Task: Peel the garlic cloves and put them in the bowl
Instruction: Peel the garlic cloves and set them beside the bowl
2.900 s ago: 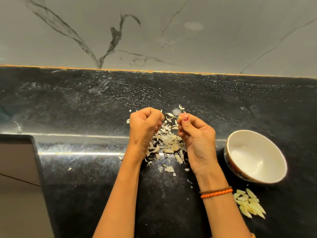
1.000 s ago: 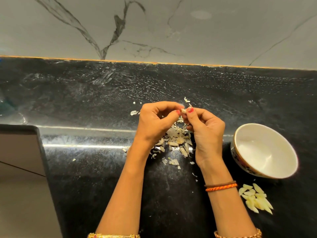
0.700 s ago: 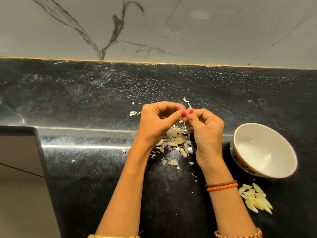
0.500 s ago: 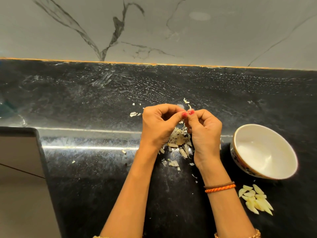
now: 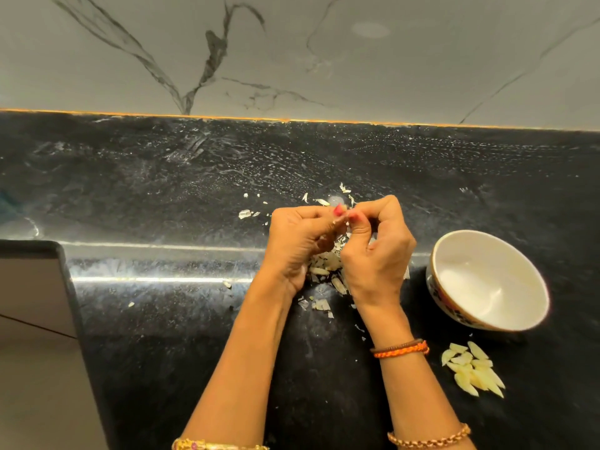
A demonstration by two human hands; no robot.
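Left hand [image 5: 298,241] and right hand [image 5: 376,251]: grip together, thumbs and fingertips pinching small pale garlic clove [image 5: 346,212], mostly hidden. Papery skin heap [image 5: 328,271] beneath grip on black stone bench [image 5: 162,319]. White ceramic bowl [image 5: 487,280] right of grip. Clove likely light, firm, slick once bare; pinch by ends, tear brittle skin at tip.

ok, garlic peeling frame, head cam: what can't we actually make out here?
- Clove being peeled: head view, hidden between the fingertips of the left hand and right hand; how far it is peeled is unclear.
- Skin pile: partly covered by both hands; any unpeeled cloves in it can't be told.
- Bowl: pattern on the outer wall mostly out of sight.
- Grey surface at left: cut off by the frame edge.
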